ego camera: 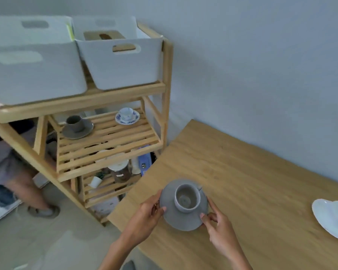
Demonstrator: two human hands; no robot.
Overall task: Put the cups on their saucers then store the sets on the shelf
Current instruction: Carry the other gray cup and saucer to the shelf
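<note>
— Both hands sit lowest in view: the left hand pinches the near-left rim of the grey saucer, and the right hand pinches the rim on the opposite side. So each is clamped on it, with the grey cup standing upright in the middle.

— Where is that set?

— At the near corner of the wooden table, just beside the shelf unit. I cannot tell whether the saucer rests on the tabletop or is lifted off it.

— Which step is this, then?

— The cup looks seated, so I judge it to be the carry to the shelf. Two sets already stand on the middle tier: a dark cup and saucer on the left, a blue-patterned one at the back right. The next move calls for keeping the saucer level so the cup does not slide, then reaching left into the open slats between them.

— Anything unclear?

— A white cup and saucer is cut off by the right edge. The lower tier is cluttered and blurred. The white bins on top hide their contents.
</note>
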